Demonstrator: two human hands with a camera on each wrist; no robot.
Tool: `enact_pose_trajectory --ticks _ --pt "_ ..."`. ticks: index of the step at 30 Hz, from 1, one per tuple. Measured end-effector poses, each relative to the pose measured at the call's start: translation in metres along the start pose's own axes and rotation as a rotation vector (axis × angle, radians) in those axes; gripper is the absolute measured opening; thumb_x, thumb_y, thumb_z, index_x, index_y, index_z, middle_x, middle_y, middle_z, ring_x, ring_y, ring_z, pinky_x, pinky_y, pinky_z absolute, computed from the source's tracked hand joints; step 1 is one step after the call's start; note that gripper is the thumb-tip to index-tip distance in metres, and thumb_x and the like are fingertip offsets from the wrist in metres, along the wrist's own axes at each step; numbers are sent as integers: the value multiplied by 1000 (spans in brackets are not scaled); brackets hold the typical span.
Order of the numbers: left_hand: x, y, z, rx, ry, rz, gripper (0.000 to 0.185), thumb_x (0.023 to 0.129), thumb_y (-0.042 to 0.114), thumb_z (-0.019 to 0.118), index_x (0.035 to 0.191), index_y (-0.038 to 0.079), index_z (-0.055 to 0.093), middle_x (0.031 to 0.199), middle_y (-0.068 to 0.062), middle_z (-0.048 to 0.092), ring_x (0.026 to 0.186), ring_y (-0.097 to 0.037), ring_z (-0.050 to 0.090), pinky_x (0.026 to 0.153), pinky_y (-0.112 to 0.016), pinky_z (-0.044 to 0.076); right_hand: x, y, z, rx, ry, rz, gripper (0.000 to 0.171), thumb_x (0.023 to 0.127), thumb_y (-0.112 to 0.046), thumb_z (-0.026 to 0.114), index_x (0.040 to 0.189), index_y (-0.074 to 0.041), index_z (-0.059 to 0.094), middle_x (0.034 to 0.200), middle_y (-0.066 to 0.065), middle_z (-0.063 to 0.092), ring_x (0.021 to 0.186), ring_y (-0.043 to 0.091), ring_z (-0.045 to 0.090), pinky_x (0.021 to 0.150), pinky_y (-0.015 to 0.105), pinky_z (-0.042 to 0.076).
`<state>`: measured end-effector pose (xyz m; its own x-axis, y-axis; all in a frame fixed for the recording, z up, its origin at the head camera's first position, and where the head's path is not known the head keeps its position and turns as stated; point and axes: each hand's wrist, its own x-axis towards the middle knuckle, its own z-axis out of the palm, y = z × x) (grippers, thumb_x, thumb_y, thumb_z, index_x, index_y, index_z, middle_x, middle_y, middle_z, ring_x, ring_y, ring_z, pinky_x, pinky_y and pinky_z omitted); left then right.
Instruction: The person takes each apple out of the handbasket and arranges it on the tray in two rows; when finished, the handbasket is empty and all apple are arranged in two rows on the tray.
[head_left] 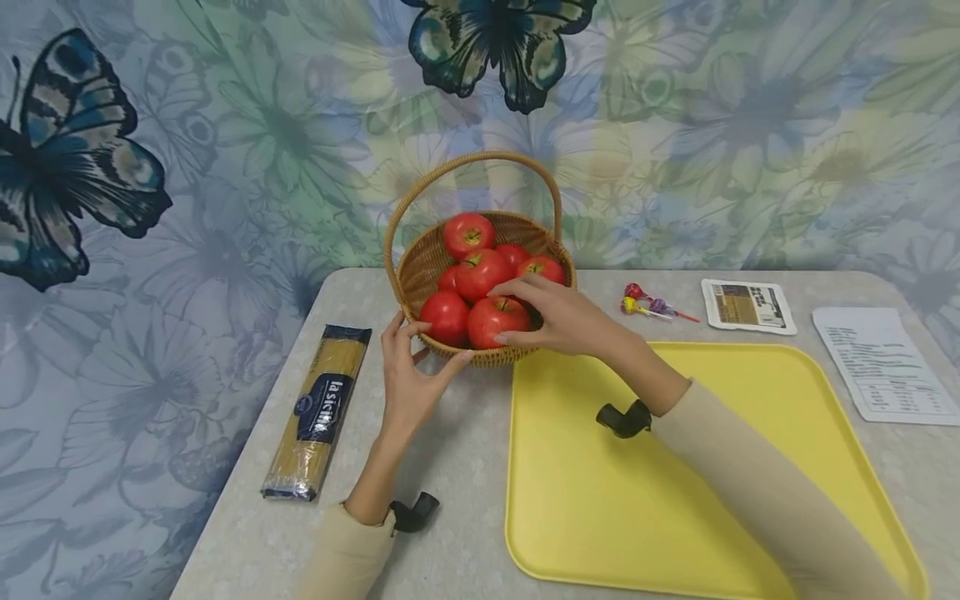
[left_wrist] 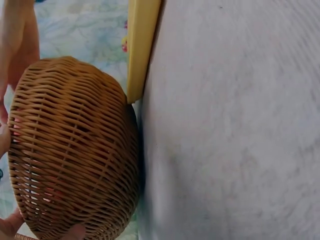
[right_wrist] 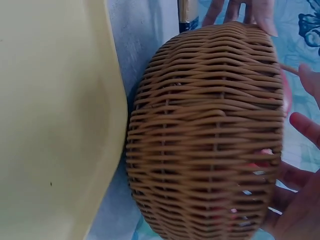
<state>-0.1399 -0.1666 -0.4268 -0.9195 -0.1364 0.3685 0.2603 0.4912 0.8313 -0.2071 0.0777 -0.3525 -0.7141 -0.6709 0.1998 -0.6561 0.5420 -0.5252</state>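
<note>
One round woven wicker basket [head_left: 427, 258] with hoop handle, six red tomatoes inside, left hand [head_left: 408, 367] gripping its near rim, right hand [head_left: 558, 317] grasping the front red tomato [head_left: 495, 321], one yellow plastic tray [head_left: 712, 467] right of basket, one spaghetti packet [head_left: 318, 408] left, two lollipops [head_left: 648, 304] beyond tray.

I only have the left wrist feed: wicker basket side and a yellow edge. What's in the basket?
Observer: Red tomatoes, piled above the rim of the basket.
Operator: Where's the right hand?
Observer: The right hand reaches over the rim, fingers curled over the front tomato.
Operator: And the left hand? I see only fingertips.
Observer: The left hand holds the basket's front wall, thumb at the rim, steadying it.
Operator: The yellow edge is what?
Observer: A yellow tray, with nothing on it, right of the basket under the right forearm.
</note>
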Motion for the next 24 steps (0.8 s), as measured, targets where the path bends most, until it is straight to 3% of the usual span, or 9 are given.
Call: enact_pose_trajectory --ticks 8,16,24 --pt "0 0 0 -27 3 -7 58 77 32 85 117 9 50 154 -16 24 143 -29 30 95 -49 53 12 3 13 -20 -51 40 55 85 -53 71 131 -28 55 125 5 57 111 22 57 91 46 51" --pt "0 1 0 -22 -5 -5 59 77 32 85 117 8 49 153 -16 24 144 -27 28 96 -47 53 11 2 15 13 -46 43 53 85 -50 72 131 -28 56 126 4 57 111 21 57 90 46 51" --pt "0 -1 0 -33 -19 -27 58 78 35 83 118 10 49 155 -14 22 145 -26 26 98 -46 52 10 2 16 46 71 -54 48 82 -38 79 124 -22 63 124 5 55 113 25 54 95 45 49"
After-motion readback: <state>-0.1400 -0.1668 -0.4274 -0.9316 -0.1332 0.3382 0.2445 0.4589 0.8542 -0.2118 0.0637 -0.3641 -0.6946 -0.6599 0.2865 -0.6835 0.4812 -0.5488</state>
